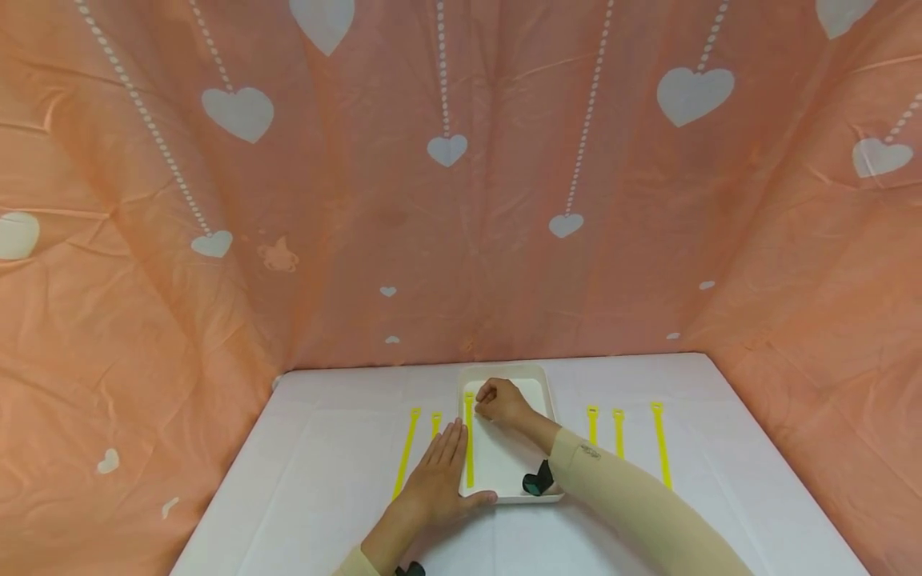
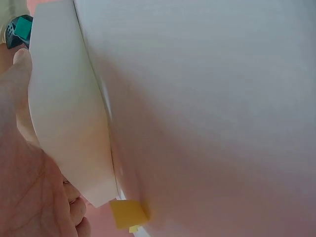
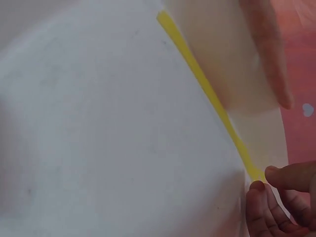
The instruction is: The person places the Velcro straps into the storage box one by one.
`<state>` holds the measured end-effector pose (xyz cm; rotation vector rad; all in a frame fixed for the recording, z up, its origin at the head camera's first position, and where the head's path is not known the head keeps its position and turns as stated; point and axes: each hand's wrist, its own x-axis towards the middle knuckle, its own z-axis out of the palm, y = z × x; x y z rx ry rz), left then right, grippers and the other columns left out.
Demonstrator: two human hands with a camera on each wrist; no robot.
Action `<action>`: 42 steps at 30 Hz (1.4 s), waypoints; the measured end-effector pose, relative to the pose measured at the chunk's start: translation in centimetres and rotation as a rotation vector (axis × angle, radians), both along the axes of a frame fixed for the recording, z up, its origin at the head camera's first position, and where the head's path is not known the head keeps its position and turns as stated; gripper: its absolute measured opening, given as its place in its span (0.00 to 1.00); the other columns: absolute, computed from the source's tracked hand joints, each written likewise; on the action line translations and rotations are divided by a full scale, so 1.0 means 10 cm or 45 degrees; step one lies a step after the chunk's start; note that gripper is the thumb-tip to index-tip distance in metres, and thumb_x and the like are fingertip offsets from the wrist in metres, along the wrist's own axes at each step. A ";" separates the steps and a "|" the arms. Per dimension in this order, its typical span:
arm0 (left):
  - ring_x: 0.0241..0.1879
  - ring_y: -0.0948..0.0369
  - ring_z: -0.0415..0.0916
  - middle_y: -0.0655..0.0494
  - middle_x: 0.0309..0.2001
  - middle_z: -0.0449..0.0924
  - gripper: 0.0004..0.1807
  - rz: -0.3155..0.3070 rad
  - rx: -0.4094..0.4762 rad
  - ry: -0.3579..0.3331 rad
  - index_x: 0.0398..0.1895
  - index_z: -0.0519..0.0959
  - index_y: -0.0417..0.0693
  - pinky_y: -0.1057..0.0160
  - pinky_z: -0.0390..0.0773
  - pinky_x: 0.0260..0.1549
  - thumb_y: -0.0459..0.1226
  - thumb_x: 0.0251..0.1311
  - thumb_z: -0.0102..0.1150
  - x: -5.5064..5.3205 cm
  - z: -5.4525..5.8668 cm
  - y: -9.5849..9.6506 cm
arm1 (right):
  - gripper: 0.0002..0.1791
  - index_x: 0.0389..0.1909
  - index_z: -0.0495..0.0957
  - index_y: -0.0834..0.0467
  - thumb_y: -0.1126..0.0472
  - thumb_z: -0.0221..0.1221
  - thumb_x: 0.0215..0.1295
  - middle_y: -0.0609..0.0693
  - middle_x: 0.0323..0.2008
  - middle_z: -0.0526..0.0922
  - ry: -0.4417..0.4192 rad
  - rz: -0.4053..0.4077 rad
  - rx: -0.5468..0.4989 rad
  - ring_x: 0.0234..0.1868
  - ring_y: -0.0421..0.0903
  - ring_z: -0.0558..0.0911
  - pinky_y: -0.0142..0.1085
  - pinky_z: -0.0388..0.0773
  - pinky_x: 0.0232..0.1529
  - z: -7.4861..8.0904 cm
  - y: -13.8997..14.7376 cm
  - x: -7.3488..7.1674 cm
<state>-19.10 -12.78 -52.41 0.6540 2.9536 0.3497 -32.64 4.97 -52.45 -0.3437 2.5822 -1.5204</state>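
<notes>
A white rectangular tray (image 1: pixel 499 468) stands on the table in the head view. Along its left inner wall lies a yellow strap (image 1: pixel 470 452) with a slotted head at the far end, probably a cable tie. My left hand (image 1: pixel 438 478) rests against the tray's left side, fingers straight and thumb at the near edge; the left wrist view shows its palm beside the tray wall (image 2: pixel 69 98). Over the tray, my right hand (image 1: pixel 504 402) has bent fingers beside the strap's head. Thumb and fingertips stand slightly apart there in the right wrist view, around the strap's end (image 3: pixel 254 173).
Two more yellow straps (image 1: pixel 406 452) lie left of the tray, partly behind the left hand. On the right lie three others (image 1: pixel 661 448), two partly covered by the right sleeve (image 1: pixel 634 500). A peach curtain with hearts (image 1: pixel 461 264) surrounds the white table (image 1: pixel 310 480).
</notes>
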 end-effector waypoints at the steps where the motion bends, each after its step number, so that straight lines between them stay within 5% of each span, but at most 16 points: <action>1: 0.86 0.45 0.42 0.39 0.87 0.42 0.66 0.001 -0.002 0.001 0.86 0.47 0.33 0.46 0.49 0.84 0.74 0.66 0.54 0.00 0.00 0.00 | 0.08 0.37 0.81 0.64 0.73 0.71 0.63 0.52 0.30 0.82 0.002 0.006 0.001 0.28 0.42 0.79 0.29 0.79 0.28 0.02 0.02 0.01; 22: 0.86 0.44 0.44 0.37 0.87 0.43 0.66 -0.004 0.025 0.030 0.86 0.48 0.32 0.45 0.50 0.84 0.74 0.66 0.54 0.01 -0.01 -0.01 | 0.08 0.42 0.83 0.68 0.70 0.70 0.66 0.53 0.35 0.86 0.239 0.158 -0.037 0.37 0.42 0.82 0.30 0.81 0.41 0.26 0.56 0.19; 42: 0.86 0.43 0.43 0.38 0.87 0.42 0.67 0.003 0.060 0.014 0.86 0.47 0.32 0.45 0.48 0.84 0.75 0.65 0.55 0.01 -0.01 -0.01 | 0.10 0.47 0.84 0.66 0.65 0.69 0.70 0.50 0.39 0.87 0.217 0.088 -0.010 0.40 0.43 0.83 0.31 0.83 0.42 0.35 1.05 0.44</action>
